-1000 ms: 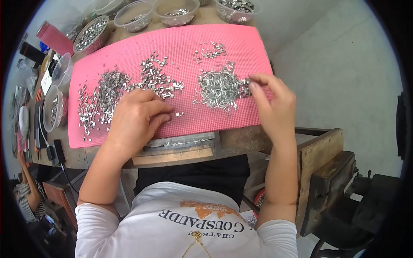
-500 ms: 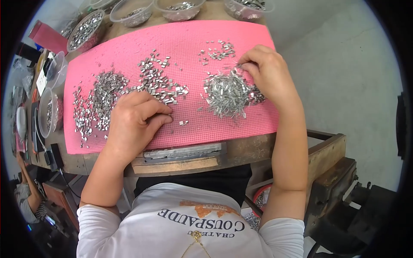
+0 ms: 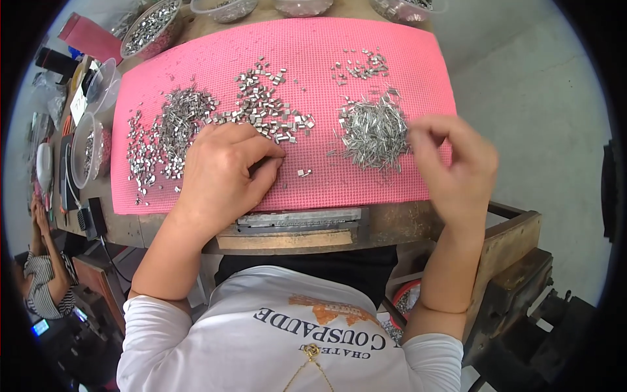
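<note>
My left hand (image 3: 228,166) rests on a pink textured mat (image 3: 320,189), its thumb and index finger pinched together; whatever lies between them is too small to make out. Just beyond it spread small square metal pieces (image 3: 258,98). Left of these lie a heap of thin metal pieces (image 3: 186,114) and scattered small shiny pieces (image 3: 140,153). My right hand (image 3: 457,163), somewhat blurred, is curled at the right edge of a pile of thin metal pins (image 3: 375,134). Its fingertips come together, and their contents cannot be seen. A few tiny pieces (image 3: 304,173) lie between the hands.
Several clear plastic bowls of metal pieces line the far edge, including one bowl (image 3: 152,27) at far left. Another bowl (image 3: 89,151) stands left of the mat. A metal bar (image 3: 300,219) lies along the near table edge. Another person (image 3: 49,274) is at far left.
My right hand has moved from the far side of the pin pile to its right side, nearer me. My left hand keeps its pinch on the mat. The whole view has shifted slightly.
</note>
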Demonstrator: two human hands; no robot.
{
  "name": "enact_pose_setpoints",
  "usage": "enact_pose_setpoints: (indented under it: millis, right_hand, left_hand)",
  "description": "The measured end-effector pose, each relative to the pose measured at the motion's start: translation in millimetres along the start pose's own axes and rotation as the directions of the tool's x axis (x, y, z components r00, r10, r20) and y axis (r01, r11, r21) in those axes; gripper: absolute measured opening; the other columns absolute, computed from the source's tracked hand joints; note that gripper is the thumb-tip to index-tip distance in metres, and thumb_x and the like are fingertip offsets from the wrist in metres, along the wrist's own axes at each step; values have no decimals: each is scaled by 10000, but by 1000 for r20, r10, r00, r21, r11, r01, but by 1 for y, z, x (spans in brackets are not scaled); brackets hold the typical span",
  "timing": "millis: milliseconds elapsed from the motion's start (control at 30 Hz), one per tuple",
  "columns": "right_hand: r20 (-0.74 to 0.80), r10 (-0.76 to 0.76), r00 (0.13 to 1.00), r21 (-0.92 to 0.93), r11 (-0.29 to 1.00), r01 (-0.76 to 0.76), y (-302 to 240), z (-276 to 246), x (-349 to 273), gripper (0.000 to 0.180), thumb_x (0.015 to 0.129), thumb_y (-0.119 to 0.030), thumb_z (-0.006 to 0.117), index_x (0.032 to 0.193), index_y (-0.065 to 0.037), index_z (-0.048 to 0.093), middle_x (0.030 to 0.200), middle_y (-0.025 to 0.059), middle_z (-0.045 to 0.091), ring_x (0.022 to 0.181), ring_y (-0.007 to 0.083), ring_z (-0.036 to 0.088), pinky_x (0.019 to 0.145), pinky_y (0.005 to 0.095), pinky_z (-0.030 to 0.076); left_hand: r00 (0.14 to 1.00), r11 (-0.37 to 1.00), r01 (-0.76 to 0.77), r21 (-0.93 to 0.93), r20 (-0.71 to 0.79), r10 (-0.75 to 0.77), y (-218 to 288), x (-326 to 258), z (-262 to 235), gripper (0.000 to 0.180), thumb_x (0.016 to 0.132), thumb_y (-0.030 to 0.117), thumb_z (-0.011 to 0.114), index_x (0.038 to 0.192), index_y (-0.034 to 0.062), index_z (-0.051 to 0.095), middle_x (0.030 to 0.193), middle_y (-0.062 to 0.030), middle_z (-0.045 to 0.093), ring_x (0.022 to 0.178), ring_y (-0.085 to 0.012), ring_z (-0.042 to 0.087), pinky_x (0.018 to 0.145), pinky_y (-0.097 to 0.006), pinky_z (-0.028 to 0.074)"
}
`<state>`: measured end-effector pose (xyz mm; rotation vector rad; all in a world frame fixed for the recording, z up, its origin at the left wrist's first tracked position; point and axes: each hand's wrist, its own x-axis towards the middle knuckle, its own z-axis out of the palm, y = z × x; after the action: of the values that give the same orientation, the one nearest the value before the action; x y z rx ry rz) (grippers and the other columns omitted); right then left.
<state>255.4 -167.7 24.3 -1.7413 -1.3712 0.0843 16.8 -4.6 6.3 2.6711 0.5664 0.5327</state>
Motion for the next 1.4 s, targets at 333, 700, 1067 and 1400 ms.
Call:
enact_pose_setpoints:
  millis: [333,700,1067,1400]
  right_hand:
    - [119,4,993,219,975,-30,-36,32,-75,155,840,57,711,968,-24,676,961,98,681,864,311,633,768,401,515]
    - [86,-14,996,179,984,-2,-33,41,-79,141,817,53,750,934,-14,710,957,101,711,858,263,667,753,358,531]
    - [59,-98,993,53,994,95,-36,44,-79,227,742,41,752,947,-25,682,959,76,658,858,290,636,760,398,510]
    - [68,-162,984,-116,979,169,-47,40,-78,289,728,45,781,1001,-34,732,995,83,713,862,287,667,780,406,502]
  left_hand:
    - [986,947,99,-304,160,-52,58,-26,0,88,885,11,709,964,45,696,977,-99,699,886,-312,657,809,-396,488]
    - [991,921,124,-369,1,-134,59,-43,20,125,831,29,774,944,69,740,976,-61,715,866,-249,672,763,-364,466]
    - [994,944,87,-318,-32,-102,58,-43,23,160,796,22,804,940,71,756,956,-50,720,834,-234,663,741,-348,468]
    - [974,985,-148,-87,-188,129,57,-48,30,251,746,21,820,983,83,769,984,-49,730,797,-219,665,720,-333,458]
